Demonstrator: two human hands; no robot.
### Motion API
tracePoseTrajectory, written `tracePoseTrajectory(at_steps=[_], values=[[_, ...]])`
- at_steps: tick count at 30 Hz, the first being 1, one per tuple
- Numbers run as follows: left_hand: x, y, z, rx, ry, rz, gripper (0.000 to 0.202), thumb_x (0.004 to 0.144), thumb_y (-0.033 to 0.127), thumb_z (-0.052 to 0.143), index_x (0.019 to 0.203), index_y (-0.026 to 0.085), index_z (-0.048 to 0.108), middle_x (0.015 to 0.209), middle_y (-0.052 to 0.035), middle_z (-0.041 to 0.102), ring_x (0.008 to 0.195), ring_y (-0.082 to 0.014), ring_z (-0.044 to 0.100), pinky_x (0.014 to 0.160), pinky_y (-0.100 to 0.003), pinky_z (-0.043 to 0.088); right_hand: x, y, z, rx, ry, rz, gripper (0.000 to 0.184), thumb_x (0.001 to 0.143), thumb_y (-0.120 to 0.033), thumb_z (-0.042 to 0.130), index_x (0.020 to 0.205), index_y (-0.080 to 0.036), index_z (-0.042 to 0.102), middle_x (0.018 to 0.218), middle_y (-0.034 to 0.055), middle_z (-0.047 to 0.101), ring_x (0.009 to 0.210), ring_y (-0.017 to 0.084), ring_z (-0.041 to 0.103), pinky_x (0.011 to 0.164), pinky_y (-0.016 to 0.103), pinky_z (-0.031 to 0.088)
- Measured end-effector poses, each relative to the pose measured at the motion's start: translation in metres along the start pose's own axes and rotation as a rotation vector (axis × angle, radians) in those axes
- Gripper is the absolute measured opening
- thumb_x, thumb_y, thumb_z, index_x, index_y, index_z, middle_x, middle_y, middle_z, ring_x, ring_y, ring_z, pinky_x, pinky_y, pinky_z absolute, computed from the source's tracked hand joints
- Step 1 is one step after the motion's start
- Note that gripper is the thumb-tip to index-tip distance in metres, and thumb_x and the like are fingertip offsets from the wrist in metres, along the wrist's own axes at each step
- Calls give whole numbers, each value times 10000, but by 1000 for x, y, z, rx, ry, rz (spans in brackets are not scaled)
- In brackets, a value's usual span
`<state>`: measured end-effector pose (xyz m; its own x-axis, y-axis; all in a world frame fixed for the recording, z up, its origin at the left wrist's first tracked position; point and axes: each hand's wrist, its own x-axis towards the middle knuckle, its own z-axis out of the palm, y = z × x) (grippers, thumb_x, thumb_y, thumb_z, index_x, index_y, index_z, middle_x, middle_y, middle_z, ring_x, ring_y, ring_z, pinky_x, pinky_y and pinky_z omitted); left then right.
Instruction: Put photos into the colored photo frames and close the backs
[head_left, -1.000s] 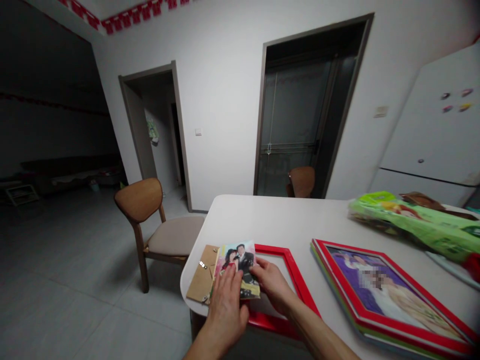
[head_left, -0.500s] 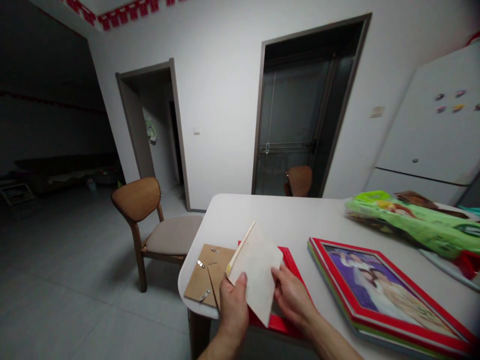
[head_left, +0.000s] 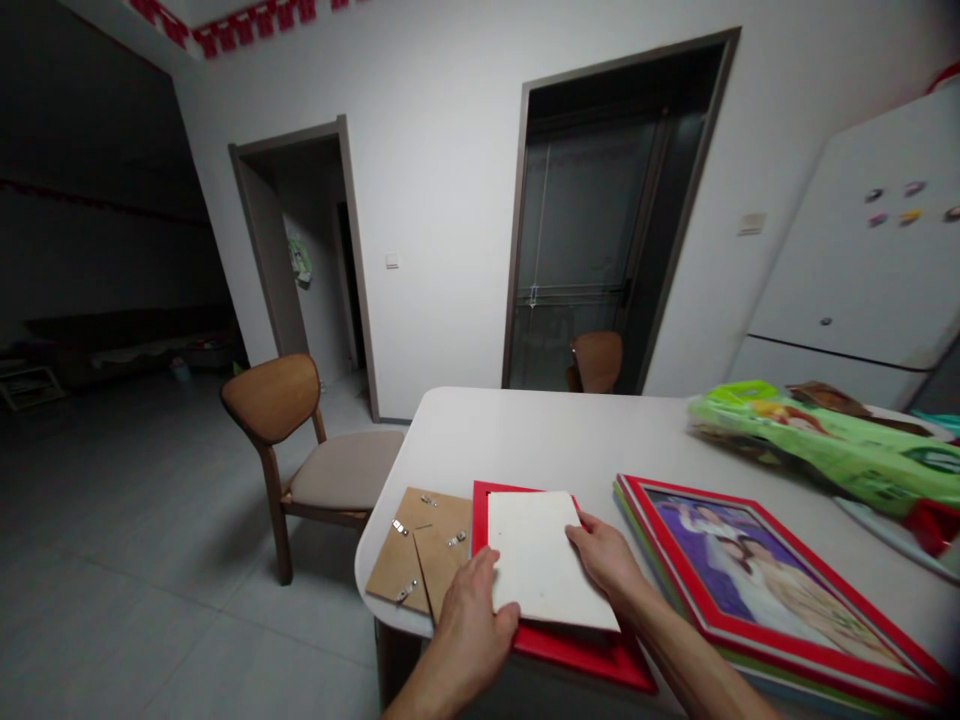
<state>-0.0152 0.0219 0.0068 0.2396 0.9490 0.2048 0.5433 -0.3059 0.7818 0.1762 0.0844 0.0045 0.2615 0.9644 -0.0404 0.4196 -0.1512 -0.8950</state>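
Observation:
A white rectangular sheet (head_left: 551, 555), its face plain with a few small specks, lies almost flat over a red picture frame (head_left: 600, 660). My left hand (head_left: 476, 620) grips the sheet's lower left edge, thumb along the near side. At the right edge, my right hand (head_left: 606, 562) holds it with the fingers partly hidden. The sheet covers most of the frame's inside; red border shows at the top, left and near edge. Left of the frame, partly behind my left hand, is a brown backing board (head_left: 394, 550) with metal clips and a stand flap.
A stack of picture frames, the top one a red-framed wedding photo (head_left: 757, 570), lies to the right on the white table (head_left: 517, 430). Behind it are a green plastic package (head_left: 817, 435) and a plate edge. A wooden chair (head_left: 281, 400) stands left of the table.
Both hands have lowered the white sheet from a tilted, raised position to nearly flat over the red frame. My right hand has shifted slightly right. More of the backing board shows.

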Motion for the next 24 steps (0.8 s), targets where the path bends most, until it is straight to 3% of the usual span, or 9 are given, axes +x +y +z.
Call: tracePoseTrajectory(at_steps=[7, 10, 13, 16, 20, 22, 24], values=[[-5, 0, 6, 242, -93, 50, 553, 660, 197, 493, 1189, 63, 399, 1266, -149, 382, 1179, -242, 319, 1006, -397, 216, 2, -5, 0, -487, 61, -175, 371, 698, -245, 365, 959, -82, 573, 861, 144, 635, 780, 214, 583, 672, 273, 393], [-7, 5, 4, 281, -120, 57, 557, 669, 195, 479, 1201, 64, 379, 1275, -144, 372, 1186, -229, 310, 1008, -392, 216, -3, -5, 0, -712, 95, -175, 366, 720, -294, 364, 945, -89, 566, 872, 171, 610, 778, 233, 575, 648, 296, 381], [-10, 6, -12, 277, -128, 83, 574, 688, 233, 476, 1229, 99, 341, 1298, -116, 343, 1202, -207, 283, 1014, -385, 196, -7, -4, -2, -818, 127, -175, 373, 730, -310, 368, 972, -94, 551, 884, 176, 581, 764, 243, 563, 613, 310, 373], [-13, -5, -43, 319, -144, 48, 653, 668, 326, 524, 1252, 137, 302, 1329, -100, 287, 1228, -212, 223, 1015, -405, 165, -17, -11, 3, -792, 154, -317, 385, 731, -282, 394, 1039, -90, 522, 962, 172, 551, 867, 238, 523, 710, 317, 365], [-17, -35, -79, 498, -185, -163, 833, 543, 397, 633, 1255, 127, 294, 1351, -132, 209, 1242, -267, 151, 999, -456, 140, -51, -35, 36, -642, -16, -554, 387, 758, -318, 392, 1080, -140, 512, 1050, 126, 532, 962, 215, 459, 811, 307, 324], [-21, -50, -86, 575, -181, -211, 839, 510, 365, 657, 1239, 114, 325, 1342, -143, 227, 1239, -274, 156, 999, -443, 152, -71, -48, 60, -626, -150, -626, 378, 737, -379, 428, 1063, -211, 519, 997, 84, 560, 923, 221, 463, 790, 335, 321], [-25, -63, -85, 618, -139, -181, 773, 513, 283, 655, 1211, 109, 372, 1329, -141, 266, 1234, -259, 187, 1003, -397, 180, -86, -55, 83, -645, -183, -676, 427, 664, -457, 503, 1023, -226, 531, 988, 84, 556, 938, 252, 441, 816, 388, 285]])
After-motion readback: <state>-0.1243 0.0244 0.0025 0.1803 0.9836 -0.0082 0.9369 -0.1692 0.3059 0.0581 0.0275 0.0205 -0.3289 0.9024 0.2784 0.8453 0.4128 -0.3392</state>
